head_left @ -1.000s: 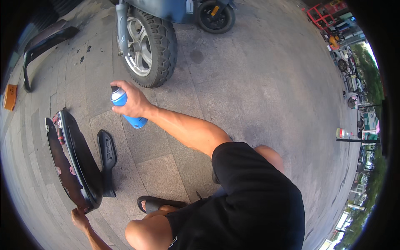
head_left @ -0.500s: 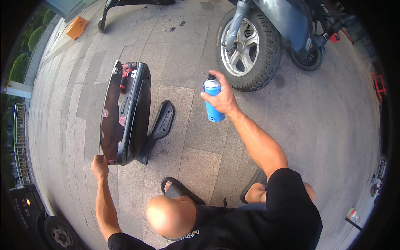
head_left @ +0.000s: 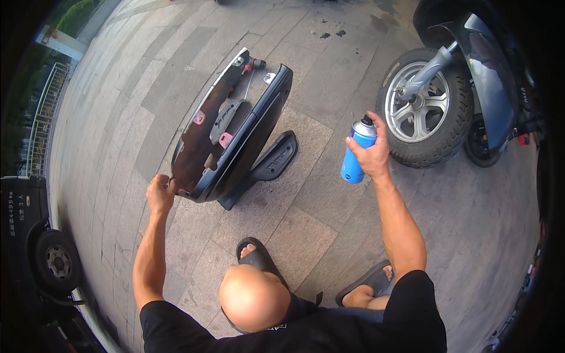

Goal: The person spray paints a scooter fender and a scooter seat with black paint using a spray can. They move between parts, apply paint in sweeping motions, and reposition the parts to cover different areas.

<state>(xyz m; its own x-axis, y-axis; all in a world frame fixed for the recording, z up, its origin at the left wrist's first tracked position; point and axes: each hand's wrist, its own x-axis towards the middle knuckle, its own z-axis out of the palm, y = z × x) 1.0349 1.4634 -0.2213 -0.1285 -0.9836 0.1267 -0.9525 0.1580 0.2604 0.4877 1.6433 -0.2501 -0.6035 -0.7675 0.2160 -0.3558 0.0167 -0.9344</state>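
My left hand (head_left: 160,194) pinches the near left corner of a black plastic scooter body panel (head_left: 250,132). The panel is hollow and has pinkish-red patches along its inner edges. My right hand (head_left: 375,154) is wrapped around a blue spray can (head_left: 352,169) with a black nozzle, its index finger by the nozzle. The can is held in the air to the right of the panel, apart from it. Just right of the panel, partly behind it, is a black plastic footrest-like piece (head_left: 281,156). At the panel's far end a red and black tool (head_left: 247,68) is partly hidden.
A scooter (head_left: 491,88) with a knobbly front tyre (head_left: 456,132) stands at the right, close beyond the can. The ground is stone paving (head_left: 194,76). My sandalled feet (head_left: 259,259) are below. A dark truck (head_left: 23,212) and a railing (head_left: 44,117) line the left.
My view has turned left, so the panel, can and scooter sit farther right and the panel looks more slanted. Both hands keep their holds.
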